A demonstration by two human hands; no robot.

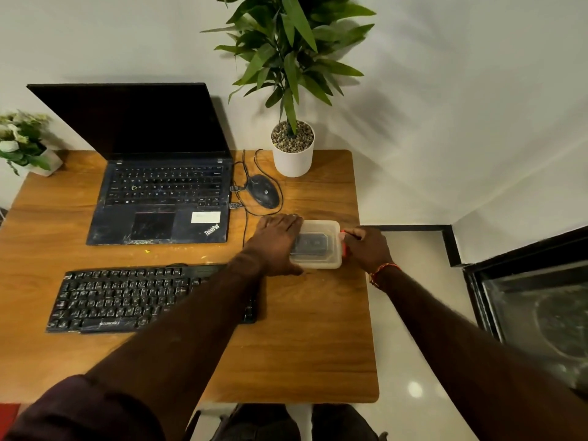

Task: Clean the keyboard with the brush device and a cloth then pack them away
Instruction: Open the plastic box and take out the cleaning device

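Note:
A translucent plastic box (329, 237) with its lid on stands near the right edge of the wooden desk (302, 345); a dark object shows dimly through the lid. My left hand (278, 243) grips the box's left side. My right hand (366, 249) holds the box's right side, fingers at a red tab (343, 246) on that edge. The black keyboard (127, 297) lies at the front left, its right end hidden under my left forearm. No brush or cloth is plainly visible.
An open black laptop (159, 192) sits at the back left, with a wired black mouse (264, 190) and its cable beside it. A potted plant in a white pot (292, 154) stands behind the box. A small flower pot (22, 144) occupies the far left corner.

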